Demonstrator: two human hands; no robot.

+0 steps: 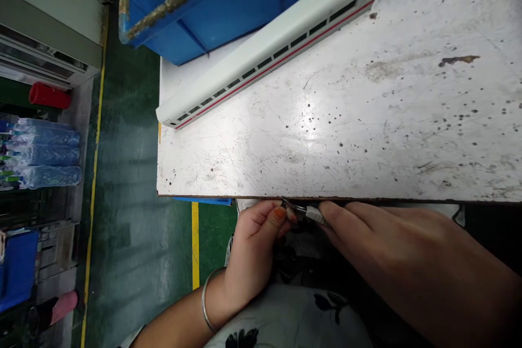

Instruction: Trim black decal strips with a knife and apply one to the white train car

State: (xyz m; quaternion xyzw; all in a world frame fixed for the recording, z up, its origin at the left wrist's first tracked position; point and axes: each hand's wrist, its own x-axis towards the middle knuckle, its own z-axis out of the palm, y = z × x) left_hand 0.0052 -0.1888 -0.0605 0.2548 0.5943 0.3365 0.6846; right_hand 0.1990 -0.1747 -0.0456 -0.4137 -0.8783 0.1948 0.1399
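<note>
At the table's front edge, my left hand (256, 244) is closed in a pinch on a small piece that its fingers mostly hide. My right hand (391, 250) is wrapped round a thin tool with a metal tip and pale wrapping (313, 213). The tip points left and meets the left fingertips; the tool's exact kind cannot be made out. On the white table (261, 152) beyond both hands lies a long white model train carriage (269, 46), with dark windows and a red stripe. It lies slantwise, apart from my hands.
Behind the carriage stands a blue crate (220, 16) with a worn rim. To the left, yellow lines cross the green floor (134, 174). Several wrapped plastic bottles (49, 152) and a red cylinder (49, 95) are at the far left.
</note>
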